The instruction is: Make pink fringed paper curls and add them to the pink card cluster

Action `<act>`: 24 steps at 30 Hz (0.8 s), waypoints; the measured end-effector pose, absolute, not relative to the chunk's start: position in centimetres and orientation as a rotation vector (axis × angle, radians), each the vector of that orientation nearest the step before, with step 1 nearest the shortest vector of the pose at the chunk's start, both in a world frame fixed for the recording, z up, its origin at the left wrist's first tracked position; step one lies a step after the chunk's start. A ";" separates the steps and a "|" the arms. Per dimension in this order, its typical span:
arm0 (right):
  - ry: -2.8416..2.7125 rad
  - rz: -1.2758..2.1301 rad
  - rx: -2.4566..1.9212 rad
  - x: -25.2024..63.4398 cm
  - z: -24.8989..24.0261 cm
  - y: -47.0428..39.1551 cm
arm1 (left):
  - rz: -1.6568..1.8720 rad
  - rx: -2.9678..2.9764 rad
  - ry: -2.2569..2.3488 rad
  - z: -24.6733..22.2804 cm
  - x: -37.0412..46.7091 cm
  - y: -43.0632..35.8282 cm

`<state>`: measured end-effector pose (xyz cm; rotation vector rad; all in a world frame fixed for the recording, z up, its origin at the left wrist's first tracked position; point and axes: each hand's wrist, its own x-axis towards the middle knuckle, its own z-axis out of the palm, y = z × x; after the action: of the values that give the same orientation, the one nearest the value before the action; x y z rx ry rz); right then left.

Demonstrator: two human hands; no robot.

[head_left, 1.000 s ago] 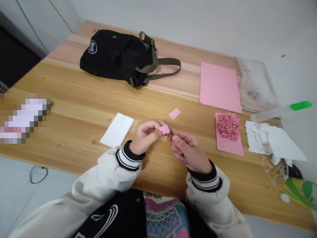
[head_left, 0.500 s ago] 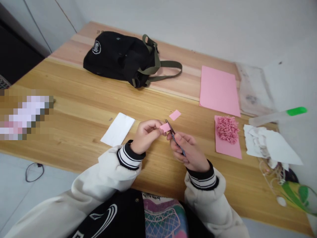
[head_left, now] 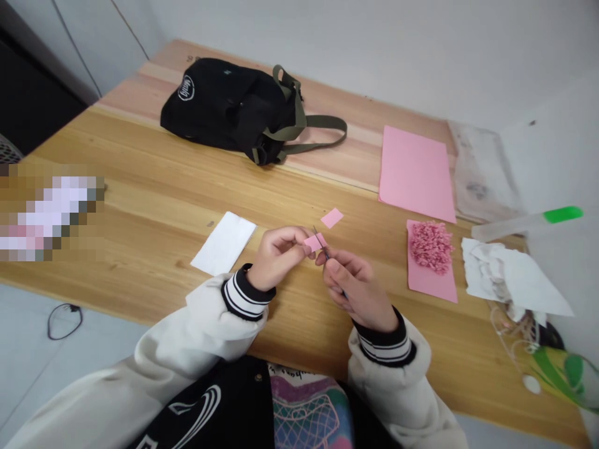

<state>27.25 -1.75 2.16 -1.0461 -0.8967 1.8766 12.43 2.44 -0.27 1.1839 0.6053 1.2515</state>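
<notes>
Slip of pink paper (head_left: 311, 244), pinched at its left end by fingers of the left hand (head_left: 279, 254), points lengthwise toward the right hand (head_left: 359, 288), whose fingers grip scissors (head_left: 326, 254), blades across the slip's right part.

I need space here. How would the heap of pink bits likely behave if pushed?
The heap would probably scatter, as it looks like many small bits. It is likely light, since the bits look thin. Some might spill onto the table, because the heap reaches the edge of the pink sheet underneath.
</notes>
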 end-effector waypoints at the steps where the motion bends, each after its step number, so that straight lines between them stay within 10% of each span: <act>1: -0.899 1.878 -1.035 27.3 2.1 -1.8 | 1.257 1.195 0.595 -0.3 12.4 2.5; 24: -0.928 1.877 -1.029 27.3 2.2 -1.7 | 1.275 1.217 0.581 -0.2 12.5 2.4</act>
<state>27.32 -1.72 2.18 -1.0294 -0.9283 1.8773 12.53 2.37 -0.23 1.2168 0.5808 1.2747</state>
